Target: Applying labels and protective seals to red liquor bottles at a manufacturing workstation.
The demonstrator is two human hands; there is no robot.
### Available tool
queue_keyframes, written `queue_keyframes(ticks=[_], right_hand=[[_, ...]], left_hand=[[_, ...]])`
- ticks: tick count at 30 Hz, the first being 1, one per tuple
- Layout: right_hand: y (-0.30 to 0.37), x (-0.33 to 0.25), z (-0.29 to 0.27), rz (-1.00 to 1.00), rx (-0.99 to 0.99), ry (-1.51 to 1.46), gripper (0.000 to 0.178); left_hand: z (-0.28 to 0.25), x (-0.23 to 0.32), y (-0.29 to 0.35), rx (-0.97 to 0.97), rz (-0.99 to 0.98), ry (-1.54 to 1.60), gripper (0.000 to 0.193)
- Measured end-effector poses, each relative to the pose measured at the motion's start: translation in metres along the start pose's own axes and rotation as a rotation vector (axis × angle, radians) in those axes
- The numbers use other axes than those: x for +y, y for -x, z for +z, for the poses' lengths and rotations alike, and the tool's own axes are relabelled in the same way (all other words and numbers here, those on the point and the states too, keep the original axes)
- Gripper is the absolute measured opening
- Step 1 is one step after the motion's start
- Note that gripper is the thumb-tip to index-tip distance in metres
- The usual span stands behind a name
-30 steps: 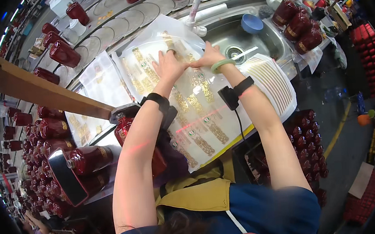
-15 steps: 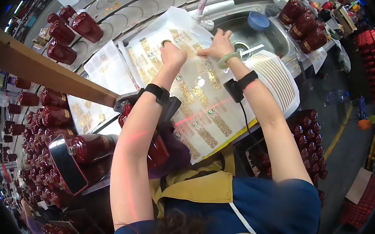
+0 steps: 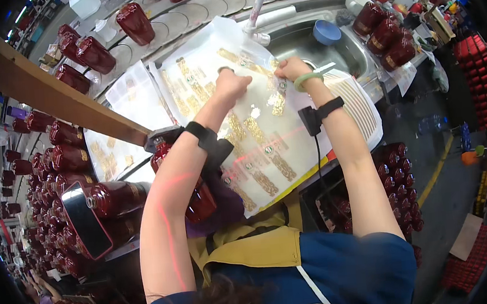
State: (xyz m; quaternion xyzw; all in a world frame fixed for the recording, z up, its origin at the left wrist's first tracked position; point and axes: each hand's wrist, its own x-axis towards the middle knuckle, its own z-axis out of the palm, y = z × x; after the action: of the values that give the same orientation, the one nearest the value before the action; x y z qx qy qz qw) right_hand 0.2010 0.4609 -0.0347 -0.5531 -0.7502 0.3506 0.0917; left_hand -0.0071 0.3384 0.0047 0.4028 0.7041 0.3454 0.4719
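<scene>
A white translucent sheet (image 3: 211, 149) lies tilted in front of me, carrying several rows of gold patterned decals (image 3: 255, 130). My right hand (image 3: 294, 69), with a pale green bangle at the wrist, pinches a gold decal strip (image 3: 279, 99) near the sheet's right side. To its left, my left hand (image 3: 232, 87) rests low over the upper middle of the sheet with fingers curled; whatever is under them is hidden. Between the hands, another gold strip (image 3: 235, 57) lies slanted near the far edge. Both forearms wear black straps with small devices.
A sink (image 3: 298, 46) with a blue bowl (image 3: 327, 31) and a tap (image 3: 254, 15) is beyond the sheet. Dark red bottles (image 3: 135, 23) stand on the conveyor, with many more at left and right. A wooden beam (image 3: 70, 89) crosses from the left; a phone (image 3: 87, 220) stands below it.
My right hand has gone from spread fingers to a pinch on the decal strip. My left hand has shifted slightly right and down. On the conveyor, a red bottle sits further right.
</scene>
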Motion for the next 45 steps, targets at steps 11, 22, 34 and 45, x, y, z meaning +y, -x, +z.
queue_keyframes(ticks=[11,22,34,45], right_hand=[[0.067,-0.05,-0.023,-0.086,0.224,-0.043,0.022],[0.078,-0.065,-0.033,-0.009,-0.273,-0.546,0.02],[0.087,-0.068,-0.019,-0.228,-0.12,-0.515,0.021],[0.087,-0.072,-0.013,-0.219,-0.115,-0.482,0.023]], left_hand=[[0.021,0.01,0.013,-0.23,-0.086,0.355,0.041],[0.02,-0.001,0.016,-0.331,-0.087,0.815,0.05],[0.011,0.0,0.032,-0.154,0.073,0.746,0.05],[0.009,0.006,0.042,-0.102,0.055,0.65,0.054]])
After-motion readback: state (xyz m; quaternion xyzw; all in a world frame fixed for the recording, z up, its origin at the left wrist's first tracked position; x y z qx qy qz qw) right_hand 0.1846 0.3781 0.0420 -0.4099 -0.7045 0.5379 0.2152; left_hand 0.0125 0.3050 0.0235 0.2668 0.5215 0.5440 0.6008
